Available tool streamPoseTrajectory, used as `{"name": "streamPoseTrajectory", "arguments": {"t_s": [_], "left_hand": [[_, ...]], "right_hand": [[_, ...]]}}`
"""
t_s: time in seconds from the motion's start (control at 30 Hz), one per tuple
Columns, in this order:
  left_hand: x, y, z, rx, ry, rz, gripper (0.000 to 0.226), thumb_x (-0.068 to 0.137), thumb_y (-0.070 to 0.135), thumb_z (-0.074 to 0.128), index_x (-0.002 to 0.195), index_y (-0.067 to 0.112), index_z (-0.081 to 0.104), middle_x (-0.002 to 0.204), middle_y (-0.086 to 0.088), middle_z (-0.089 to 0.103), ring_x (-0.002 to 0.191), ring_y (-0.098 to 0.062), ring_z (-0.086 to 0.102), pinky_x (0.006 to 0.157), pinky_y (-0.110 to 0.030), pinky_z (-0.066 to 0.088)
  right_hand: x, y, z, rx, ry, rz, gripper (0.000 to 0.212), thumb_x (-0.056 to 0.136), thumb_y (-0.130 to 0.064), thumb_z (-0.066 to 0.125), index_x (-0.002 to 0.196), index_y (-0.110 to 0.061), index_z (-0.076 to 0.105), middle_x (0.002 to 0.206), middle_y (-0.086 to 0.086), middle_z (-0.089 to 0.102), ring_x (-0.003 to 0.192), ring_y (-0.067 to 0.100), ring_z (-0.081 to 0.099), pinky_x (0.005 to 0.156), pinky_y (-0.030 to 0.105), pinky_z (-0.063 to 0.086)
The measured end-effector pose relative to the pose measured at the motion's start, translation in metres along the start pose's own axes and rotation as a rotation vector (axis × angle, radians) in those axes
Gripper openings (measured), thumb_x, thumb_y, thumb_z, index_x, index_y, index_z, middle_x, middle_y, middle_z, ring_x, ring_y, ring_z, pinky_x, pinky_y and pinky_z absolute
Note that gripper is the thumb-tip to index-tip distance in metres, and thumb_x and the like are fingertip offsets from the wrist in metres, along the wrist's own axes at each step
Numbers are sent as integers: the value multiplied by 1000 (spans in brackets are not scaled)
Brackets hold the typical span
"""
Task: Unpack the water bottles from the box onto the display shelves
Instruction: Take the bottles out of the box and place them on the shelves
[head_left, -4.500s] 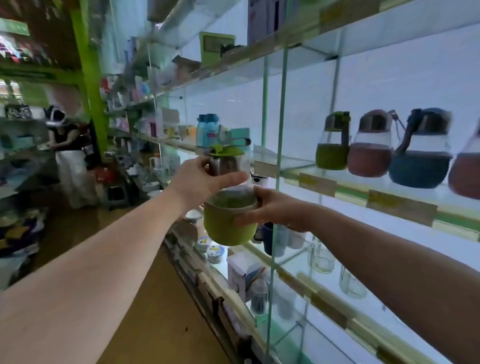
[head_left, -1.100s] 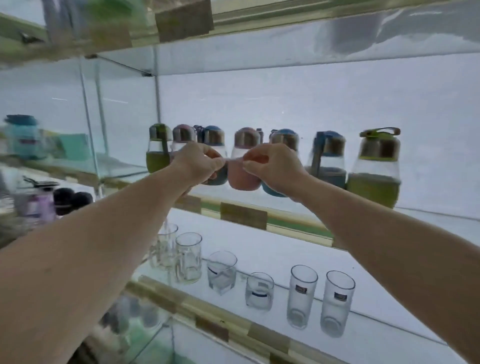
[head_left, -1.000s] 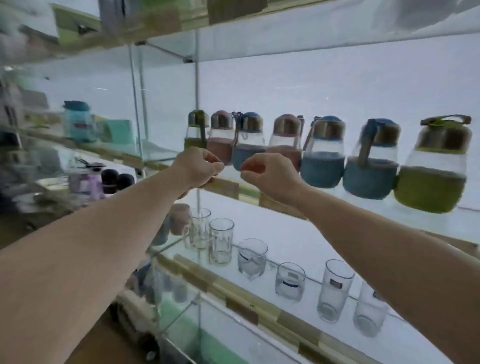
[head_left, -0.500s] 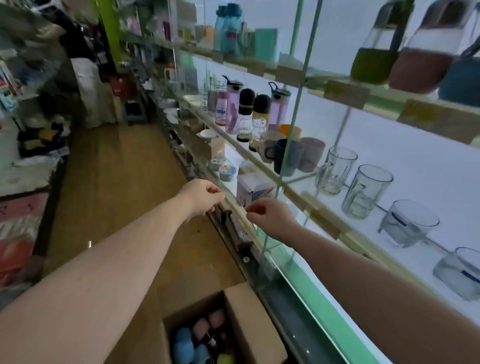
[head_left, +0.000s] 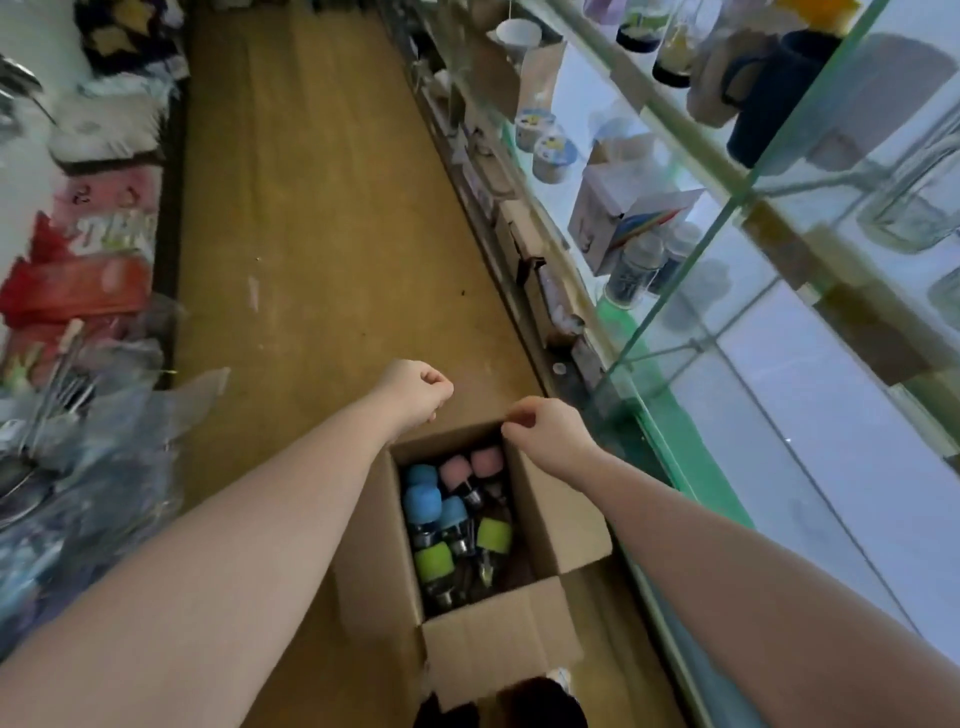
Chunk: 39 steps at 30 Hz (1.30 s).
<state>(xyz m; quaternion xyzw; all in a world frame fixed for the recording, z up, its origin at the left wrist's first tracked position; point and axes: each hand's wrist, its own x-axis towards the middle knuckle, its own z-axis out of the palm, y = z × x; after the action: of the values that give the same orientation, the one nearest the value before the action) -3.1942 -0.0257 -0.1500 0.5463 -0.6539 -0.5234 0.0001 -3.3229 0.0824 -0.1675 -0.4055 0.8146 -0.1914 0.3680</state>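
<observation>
Both hands hang empty above the open box (head_left: 519, 639), the left hand (head_left: 415, 395) and the right hand (head_left: 545, 431) each loosely clenched on nothing, most likely on the way down for another pick. Bottles (head_left: 457, 514) with blue, pink and green sleeves lie jumbled inside, caps mostly pointing toward the person. Flaps (head_left: 561, 514) stand open around them, and the glass shelves (head_left: 727, 197) of cups run just beside on the right.
</observation>
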Motion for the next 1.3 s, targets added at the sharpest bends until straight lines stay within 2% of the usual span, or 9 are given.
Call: {"name": "streamPoseTrajectory", "arguments": {"t_s": [0.23,0.33,0.47,0.6,0.8,0.97,1.03,1.17,1.3], "left_hand": [[48,-65,46,-19,83,-140,12,92,20,49,95,17,61,97,-5,63,96,-24,61,88,-36,49],[78,-98,74,-80,102,-191,10,93,20,50,91,19,59,97,-7,64,96,-26,62,84,-35,49],[123,-149,114,-128,103,-247,13,94,21,49,97,18,61,106,-8,64,102,-26,62,79,-31,44],[166,-201,149,-151,88,-285,16,93,22,49,101,15,61,104,-8,64,97,-29,64,71,-29,44],[212,-279,199,-133,60,-326,10,92,24,52,85,28,58,104,-5,65,99,-24,63,84,-34,48],[240,-325,243,-112,2,-383,25,90,19,54,70,33,55,80,6,61,97,-26,63,90,-41,50],[249,-339,256,-94,-24,-407,20,90,20,53,75,32,58,79,9,59,96,-25,64,90,-41,51],[264,-362,273,-74,-55,-427,9,91,21,52,90,27,59,92,3,63,99,-24,63,93,-44,50],[276,-371,286,-57,-79,-428,11,92,20,50,91,27,58,95,0,64,97,-22,63,90,-41,51]], "right_hand": [[54,77,59,-66,-177,71,26,89,-18,54,111,-14,67,116,4,66,110,21,58,94,29,46],[83,116,89,-78,-239,102,25,89,-17,55,111,-15,66,115,4,66,109,20,59,95,29,46],[120,171,132,-100,-300,152,26,89,-16,53,112,-16,66,114,3,66,108,19,59,90,24,44],[154,218,179,-128,-339,193,28,89,-14,50,113,-16,65,113,5,67,107,21,60,90,24,45],[199,276,256,-168,-400,241,27,88,-15,52,111,-15,66,112,7,67,106,23,61,87,25,45],[222,316,307,-237,-485,233,28,90,-17,51,114,-13,66,114,10,66,108,26,60,90,27,46],[228,329,322,-242,-499,230,27,91,-17,51,113,-12,66,113,11,67,107,27,60,90,29,47],[241,354,344,-284,-541,214,28,92,-18,50,115,-12,64,114,12,66,108,28,60,92,32,48],[254,376,357,-456,-601,140,39,92,-13,49,131,-16,51,130,12,53,119,29,51,98,35,45]]}}
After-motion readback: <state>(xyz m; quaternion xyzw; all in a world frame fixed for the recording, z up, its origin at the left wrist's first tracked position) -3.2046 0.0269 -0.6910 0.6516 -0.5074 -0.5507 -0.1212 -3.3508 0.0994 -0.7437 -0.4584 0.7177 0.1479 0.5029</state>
